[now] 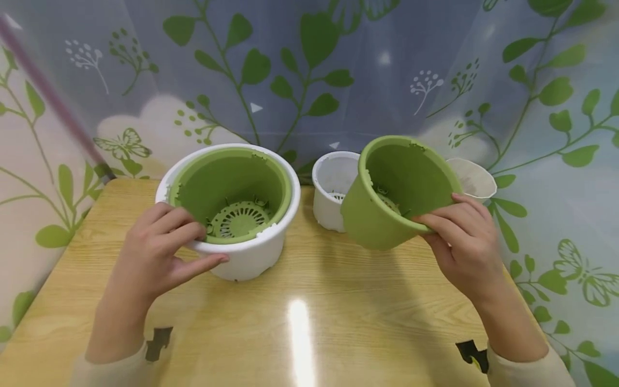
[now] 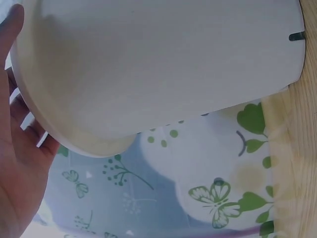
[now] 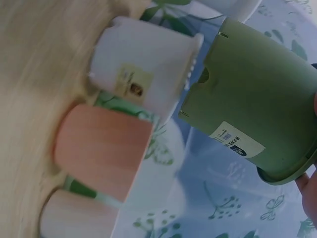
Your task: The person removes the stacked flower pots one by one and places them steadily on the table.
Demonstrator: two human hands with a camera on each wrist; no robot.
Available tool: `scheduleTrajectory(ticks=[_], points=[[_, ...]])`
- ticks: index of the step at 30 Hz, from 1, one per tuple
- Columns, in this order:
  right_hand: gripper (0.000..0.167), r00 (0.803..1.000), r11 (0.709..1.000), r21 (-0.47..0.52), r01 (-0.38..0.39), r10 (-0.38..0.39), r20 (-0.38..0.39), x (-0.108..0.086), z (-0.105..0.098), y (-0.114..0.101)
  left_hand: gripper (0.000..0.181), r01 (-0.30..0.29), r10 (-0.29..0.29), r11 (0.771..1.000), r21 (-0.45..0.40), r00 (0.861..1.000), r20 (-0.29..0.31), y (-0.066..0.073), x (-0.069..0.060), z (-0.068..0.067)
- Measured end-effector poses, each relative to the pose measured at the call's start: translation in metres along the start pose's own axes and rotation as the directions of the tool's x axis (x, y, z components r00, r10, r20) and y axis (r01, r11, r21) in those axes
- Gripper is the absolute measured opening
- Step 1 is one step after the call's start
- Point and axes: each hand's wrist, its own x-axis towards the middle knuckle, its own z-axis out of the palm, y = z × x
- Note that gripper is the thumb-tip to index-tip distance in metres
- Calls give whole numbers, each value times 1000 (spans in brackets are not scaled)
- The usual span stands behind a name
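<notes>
At the left of the head view a large white pot stands on the table with a green pot nested inside it. My left hand grips their near-left rim, fingers hooked over the edge and thumb along the white outside. In the left wrist view the white pot's wall fills the top, the hand at its rim. My right hand pinches the rim of a second green pot, held tilted above the table. The right wrist view shows this green pot with a label on its side.
A small white pot stands behind the raised green pot, and a pale faceted pot is at the back right. In the right wrist view an orange-pink pot stands beside white ones. A leaf-patterned curtain hangs behind the wooden table.
</notes>
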Motion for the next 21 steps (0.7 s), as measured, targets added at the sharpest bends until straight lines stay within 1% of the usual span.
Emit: scheduleTrajectory(ticks=[3,5,10,13,21], points=[[37,1000,999,-34,-22,22,18,-8,-8,6,56,1,-1,1000,-4,1000,3,-1,1,2],[38,999,998,-59,-36,38,17,-11,-13,8,56,6,-6,1000,-14,1000,2,-2,2,3],[40,999,995,-80,-53,53,-2,-18,-22,11,56,20,-20,999,-46,1000,-4,-3,3,8],[39,998,995,-88,-57,57,0,-20,-26,11,56,33,-33,998,-57,999,-9,-3,2,8],[41,998,989,-133,-65,67,14,-30,-37,14,57,59,-65,992,-108,997,-51,-3,-2,10]])
